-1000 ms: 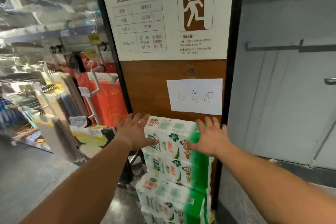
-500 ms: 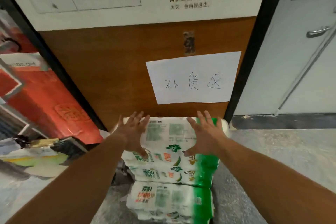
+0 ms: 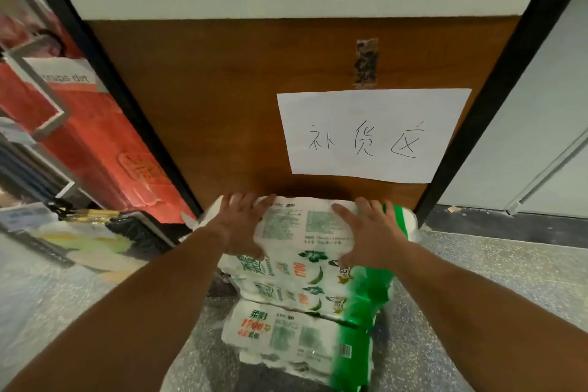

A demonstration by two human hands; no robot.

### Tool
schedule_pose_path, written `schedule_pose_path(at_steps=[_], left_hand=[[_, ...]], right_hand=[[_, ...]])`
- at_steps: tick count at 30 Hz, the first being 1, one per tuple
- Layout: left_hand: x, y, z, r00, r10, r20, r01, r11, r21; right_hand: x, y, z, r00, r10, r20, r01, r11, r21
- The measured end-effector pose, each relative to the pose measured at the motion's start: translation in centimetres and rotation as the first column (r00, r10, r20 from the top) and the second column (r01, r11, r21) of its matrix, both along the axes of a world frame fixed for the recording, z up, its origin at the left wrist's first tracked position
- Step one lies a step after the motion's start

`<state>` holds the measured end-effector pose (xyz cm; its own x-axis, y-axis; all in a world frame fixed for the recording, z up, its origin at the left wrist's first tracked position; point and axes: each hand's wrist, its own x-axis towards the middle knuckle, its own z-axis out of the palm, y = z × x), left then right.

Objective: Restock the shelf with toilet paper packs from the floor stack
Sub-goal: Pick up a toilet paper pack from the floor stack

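Note:
A stack of white-and-green toilet paper packs stands on the floor against a wooden panel. The top pack lies flat with its label up. My left hand presses on its left end, fingers curled over the far edge and thumb at the near side. My right hand grips its right part the same way. Below it sit a second pack and a lower pack. No shelf for toilet paper shows.
A wooden panel with a handwritten paper sign rises right behind the stack. Red hanging goods and a display rack fill the left. A grey door is at the right. Speckled floor spreads around.
My view has dropped and closed in on the stack. Both hands went from hovering with spread fingers to clamping onto the two ends of the top pack.

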<state>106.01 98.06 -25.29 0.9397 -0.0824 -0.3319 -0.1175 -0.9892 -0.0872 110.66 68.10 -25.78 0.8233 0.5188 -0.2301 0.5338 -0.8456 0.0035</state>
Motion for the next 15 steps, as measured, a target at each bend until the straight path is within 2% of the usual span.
schedule_pose_path(at_steps=[4,8,15], left_hand=[[-3.6,0.5,1.8,0.991,0.129,0.025,-0.129,0.992,-0.002],[-8.6,1.8,5.2,0.955,0.283,0.093,-0.283,0.959,-0.017],[-23.1,5.3,10.7,0.787,0.559,0.259,-0.575,0.818,-0.018]], right_hand=[[-0.1,0.8,1.7,0.994,0.103,-0.033,-0.102,0.994,0.024],[-0.5,3.4,5.0,0.967,0.253,0.016,-0.253,0.965,0.072],[-5.3,12.9,10.2,0.804,0.582,0.12,-0.594,0.795,0.123]])
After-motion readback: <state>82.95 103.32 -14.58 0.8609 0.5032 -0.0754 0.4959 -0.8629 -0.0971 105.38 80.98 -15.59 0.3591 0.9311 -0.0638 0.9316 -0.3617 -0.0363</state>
